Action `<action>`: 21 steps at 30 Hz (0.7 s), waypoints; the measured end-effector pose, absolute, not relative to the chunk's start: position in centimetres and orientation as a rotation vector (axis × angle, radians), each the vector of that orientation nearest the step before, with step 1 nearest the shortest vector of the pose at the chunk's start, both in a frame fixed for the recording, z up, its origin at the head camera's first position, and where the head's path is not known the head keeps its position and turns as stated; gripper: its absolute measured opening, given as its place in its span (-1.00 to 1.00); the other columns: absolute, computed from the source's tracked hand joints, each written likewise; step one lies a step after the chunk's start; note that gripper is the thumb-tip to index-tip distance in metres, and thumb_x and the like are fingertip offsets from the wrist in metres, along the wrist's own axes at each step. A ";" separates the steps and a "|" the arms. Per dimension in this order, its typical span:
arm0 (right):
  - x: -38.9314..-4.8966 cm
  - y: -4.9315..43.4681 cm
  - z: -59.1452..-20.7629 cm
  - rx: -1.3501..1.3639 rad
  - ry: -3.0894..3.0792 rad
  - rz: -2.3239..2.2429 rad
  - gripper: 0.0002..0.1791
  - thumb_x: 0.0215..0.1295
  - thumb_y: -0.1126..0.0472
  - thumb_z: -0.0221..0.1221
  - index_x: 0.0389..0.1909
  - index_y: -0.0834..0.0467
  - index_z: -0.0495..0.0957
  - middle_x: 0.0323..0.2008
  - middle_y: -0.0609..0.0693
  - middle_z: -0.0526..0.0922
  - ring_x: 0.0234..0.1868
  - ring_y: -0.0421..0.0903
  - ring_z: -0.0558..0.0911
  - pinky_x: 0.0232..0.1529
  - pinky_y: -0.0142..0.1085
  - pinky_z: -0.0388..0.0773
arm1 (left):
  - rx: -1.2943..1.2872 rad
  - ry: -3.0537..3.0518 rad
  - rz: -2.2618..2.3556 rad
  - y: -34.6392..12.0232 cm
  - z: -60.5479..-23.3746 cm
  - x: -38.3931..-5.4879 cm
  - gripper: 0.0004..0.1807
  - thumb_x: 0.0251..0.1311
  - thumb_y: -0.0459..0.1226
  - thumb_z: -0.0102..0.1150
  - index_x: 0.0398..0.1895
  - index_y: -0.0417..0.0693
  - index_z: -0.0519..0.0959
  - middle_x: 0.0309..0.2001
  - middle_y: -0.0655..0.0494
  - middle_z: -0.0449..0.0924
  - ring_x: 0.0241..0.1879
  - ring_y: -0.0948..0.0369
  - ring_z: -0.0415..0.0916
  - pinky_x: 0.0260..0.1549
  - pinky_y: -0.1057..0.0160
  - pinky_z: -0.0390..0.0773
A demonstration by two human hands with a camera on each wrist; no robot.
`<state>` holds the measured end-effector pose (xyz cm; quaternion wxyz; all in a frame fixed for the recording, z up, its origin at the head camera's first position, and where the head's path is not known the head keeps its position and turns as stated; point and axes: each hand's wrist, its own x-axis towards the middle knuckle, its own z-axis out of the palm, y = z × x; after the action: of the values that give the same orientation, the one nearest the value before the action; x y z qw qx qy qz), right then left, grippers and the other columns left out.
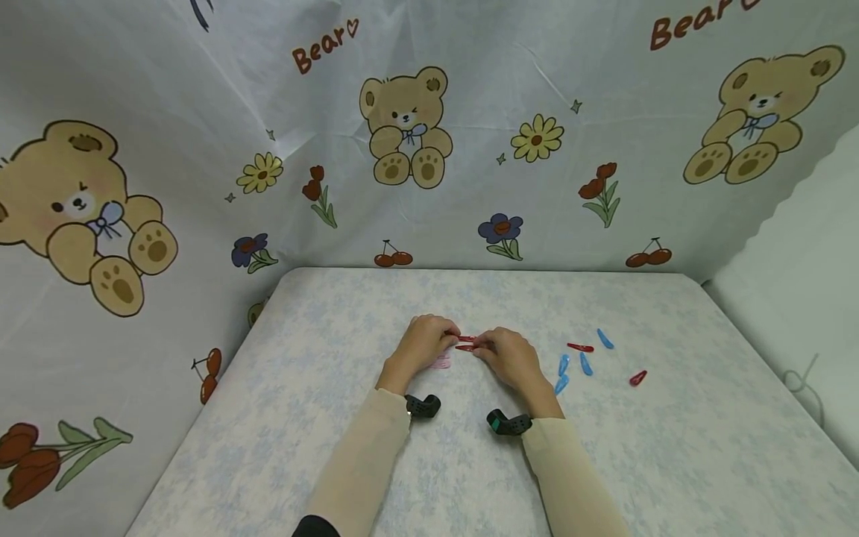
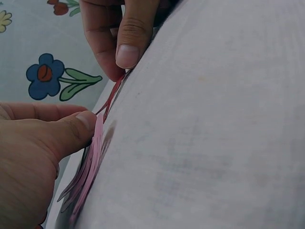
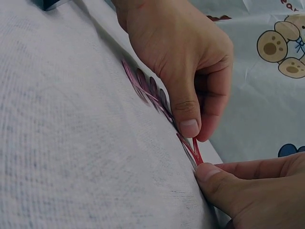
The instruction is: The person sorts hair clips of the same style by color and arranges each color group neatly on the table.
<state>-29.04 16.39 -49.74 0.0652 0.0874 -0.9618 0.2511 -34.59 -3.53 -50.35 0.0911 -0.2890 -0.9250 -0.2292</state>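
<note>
Two slim red snap hair clips [image 1: 466,347] lie between my hands near the middle of the table. With thumb and fingers, my right hand [image 1: 510,356] pinches their right ends, where the clips meet in a V in the right wrist view. My left hand [image 1: 424,344] pinches the left end of the farther red clip [image 3: 196,149] between thumb and index finger; the nearer one's left tip looks free. Beside and partly under the left hand is a row of pink hair clips [image 1: 441,362], some hidden by it. The fingertips cover the clips' ends.
To the right of my right hand lie several blue hair clips [image 1: 586,364], a red clip [image 1: 580,347] and another red clip [image 1: 638,378]. A pale patterned cloth covers the table [image 1: 443,477]. Behind it hangs a bear-print curtain [image 1: 470,89]. A thin cord [image 1: 801,388] lies at far right.
</note>
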 end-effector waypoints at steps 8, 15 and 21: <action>-28.7 16.6 -49.5 0.240 -2.920 0.773 -0.81 0.30 0.06 0.34 -0.11 0.00 0.75 -0.27 -0.08 0.69 -0.29 -0.14 0.61 -0.24 -0.15 0.55 | -0.856 -2.756 -0.694 -3.4 -50.4 -34.5 -0.90 0.31 -0.13 0.30 -0.21 0.19 0.77 -0.24 0.32 0.77 -0.17 0.27 0.63 -0.01 0.08 0.45; -28.4 17.2 -48.5 0.234 -2.775 0.747 -0.75 0.35 0.05 0.30 0.01 -0.06 0.71 -0.24 -0.10 0.68 -0.41 -0.17 0.54 -0.42 -0.28 0.46 | -0.849 -2.734 -0.702 -3.4 -50.0 -34.4 -0.92 0.28 -0.16 0.33 -0.24 0.19 0.77 -0.23 0.30 0.78 -0.18 0.25 0.64 -0.04 0.05 0.45; -27.8 18.1 -47.7 0.228 -2.711 0.728 -0.72 0.34 0.02 0.30 0.04 -0.05 0.69 -0.23 -0.08 0.69 -0.42 -0.15 0.55 -0.41 -0.29 0.47 | -0.865 -2.739 -0.710 -3.5 -50.3 -34.5 -0.92 0.28 -0.15 0.33 -0.23 0.18 0.77 -0.22 0.30 0.77 -0.16 0.24 0.64 -0.03 0.05 0.45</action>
<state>-27.85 18.09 -47.70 0.1617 0.0799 -0.9499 0.2551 -34.48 -3.52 -50.29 0.0913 -0.2910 -0.9219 -0.2388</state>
